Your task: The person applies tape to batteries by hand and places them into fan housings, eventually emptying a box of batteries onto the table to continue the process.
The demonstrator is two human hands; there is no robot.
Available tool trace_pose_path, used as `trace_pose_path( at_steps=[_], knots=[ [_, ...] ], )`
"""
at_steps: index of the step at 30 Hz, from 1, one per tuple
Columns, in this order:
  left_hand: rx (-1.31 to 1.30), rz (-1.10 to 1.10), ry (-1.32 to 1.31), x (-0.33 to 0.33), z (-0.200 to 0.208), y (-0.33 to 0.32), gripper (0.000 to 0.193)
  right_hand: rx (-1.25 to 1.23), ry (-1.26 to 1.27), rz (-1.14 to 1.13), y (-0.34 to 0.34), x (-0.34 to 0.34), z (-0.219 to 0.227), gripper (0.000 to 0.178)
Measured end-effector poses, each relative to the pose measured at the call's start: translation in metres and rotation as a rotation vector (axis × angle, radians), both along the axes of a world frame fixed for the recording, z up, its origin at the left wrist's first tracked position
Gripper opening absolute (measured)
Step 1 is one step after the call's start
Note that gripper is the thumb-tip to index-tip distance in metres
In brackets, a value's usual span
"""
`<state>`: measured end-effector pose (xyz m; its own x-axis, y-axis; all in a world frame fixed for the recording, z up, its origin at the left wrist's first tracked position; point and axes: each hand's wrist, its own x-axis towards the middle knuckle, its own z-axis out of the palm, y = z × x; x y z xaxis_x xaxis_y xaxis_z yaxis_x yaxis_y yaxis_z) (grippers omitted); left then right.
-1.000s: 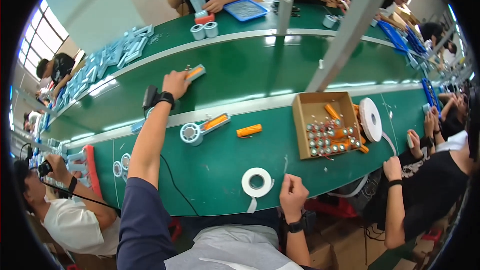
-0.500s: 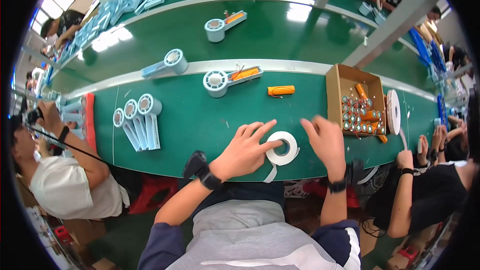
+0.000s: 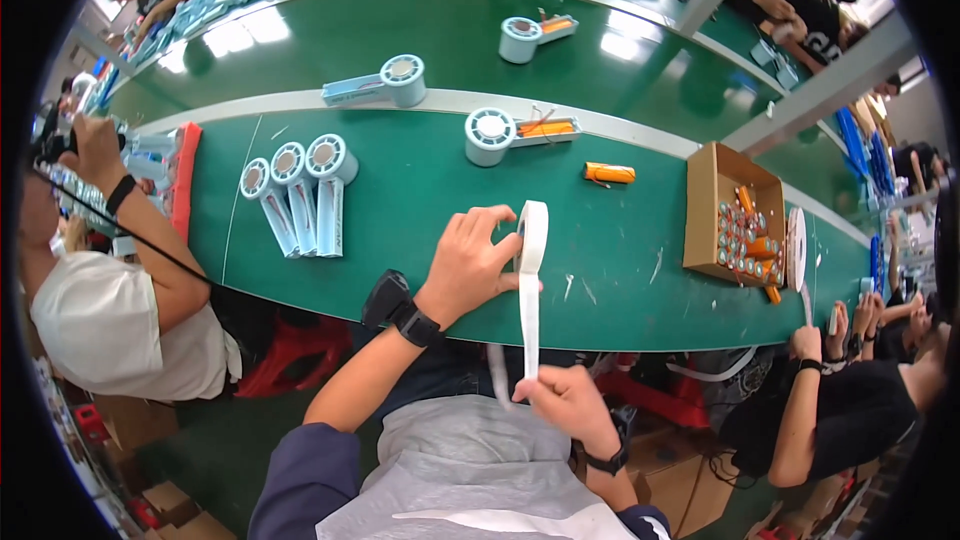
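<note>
My left hand (image 3: 465,265) grips a roll of white tape (image 3: 535,230) near the table's front edge, its fingers hooked into the roll's core. The roll is tipped up, its edge facing me. From it a strip of tape (image 3: 530,330) runs down past the table edge, drawn out straight. My right hand (image 3: 572,405) pinches the strip near its end, low in front of my body. Beyond the roll lies an orange battery pack (image 3: 609,173) with thin wires. A light blue handheld fan (image 3: 490,136) with an opened handle, an orange pack inside it, lies farther back.
Three light blue fans (image 3: 288,162) lie at the left. On the right stands a cardboard box (image 3: 703,210) of orange battery packs, beside a large white reel (image 3: 796,245). More fans (image 3: 402,80) lie by the rail, and co-workers sit on both sides.
The tape roll, flat on the table before, is now tipped up in my left hand. My right hand has come down towards my body, pulling the strip out. The view has shifted slightly.
</note>
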<state>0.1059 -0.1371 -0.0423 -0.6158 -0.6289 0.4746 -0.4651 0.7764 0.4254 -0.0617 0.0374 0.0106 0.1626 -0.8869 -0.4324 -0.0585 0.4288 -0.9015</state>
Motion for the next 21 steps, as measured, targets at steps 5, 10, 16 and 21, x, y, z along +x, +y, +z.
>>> trace_pose_path(
  at_steps=[5,10,16,21],
  knots=[
    [0.066,0.019,-0.022,0.013,0.001,-0.001,0.036,0.017,0.321,0.209,-0.02,-0.01,0.025,0.019],
    [0.093,0.0,0.03,0.013,0.004,-0.002,0.036,-0.533,0.95,-0.099,-0.129,-0.097,0.02,0.024],
    [0.061,-0.065,-0.016,0.013,0.009,0.002,0.039,-0.962,1.165,0.408,-0.219,-0.115,0.009,0.037],
    [0.105,-0.013,0.019,0.016,-0.006,0.0,0.037,-0.587,1.025,0.489,-0.214,-0.119,0.002,0.033]
  ],
)
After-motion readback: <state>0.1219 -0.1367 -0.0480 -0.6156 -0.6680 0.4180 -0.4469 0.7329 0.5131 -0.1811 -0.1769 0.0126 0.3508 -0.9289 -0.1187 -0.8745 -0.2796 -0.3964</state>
